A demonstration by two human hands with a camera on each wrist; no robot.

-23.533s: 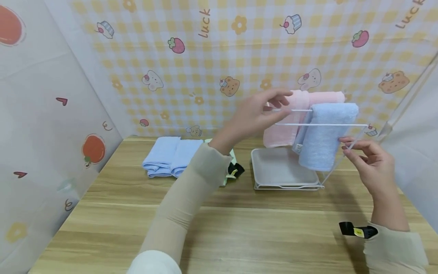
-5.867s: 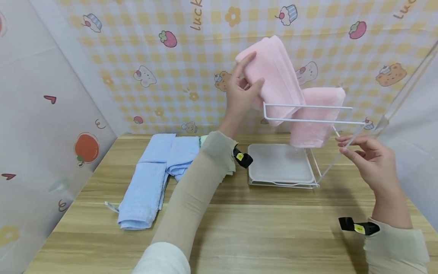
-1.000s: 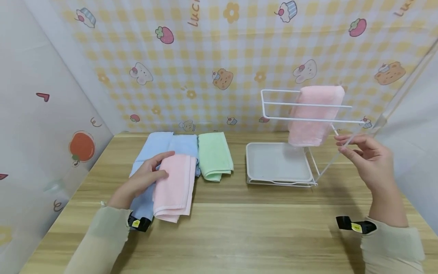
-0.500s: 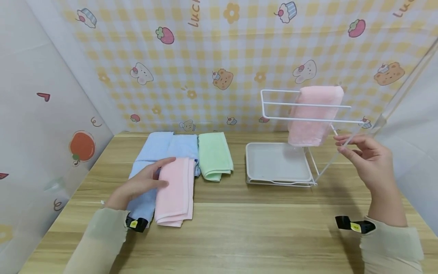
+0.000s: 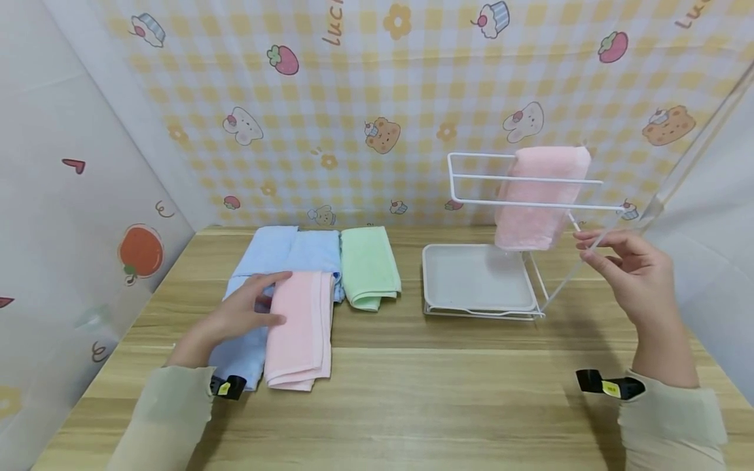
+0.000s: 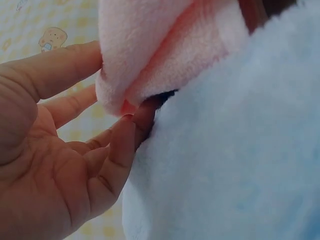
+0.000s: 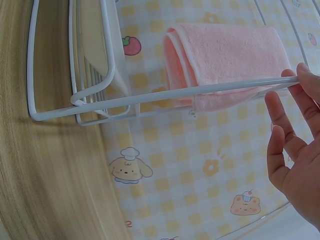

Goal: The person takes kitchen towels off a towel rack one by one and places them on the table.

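Observation:
My left hand [image 5: 241, 314] is at the left edge of a folded pink towel [image 5: 300, 333] lying on the table, its fingers loosely spread. In the left wrist view its fingertips are right at the edge of the pink towel [image 6: 145, 45], beside a pale blue towel [image 6: 240, 150]. My right hand [image 5: 639, 281] pinches the slanted side bar of a white wire rack [image 5: 538, 205] between thumb and fingers, also seen in the right wrist view, where the bar [image 7: 175, 93] runs into the fingers. A second pink towel [image 5: 542, 203] hangs over the rack's back rail.
Folded blue towels [image 5: 265, 248] lie behind and under the left hand, with a green towel [image 5: 370, 268] to their right. A shallow grey tray [image 5: 478, 278] sits in the rack's base. A patterned cloth wall [image 5: 353, 163] stands behind the table.
A blue towel and one pink towel have come off the rack onto the table at left. In the last half second the left hand has drawn slightly left; the right hand stays on the rack.

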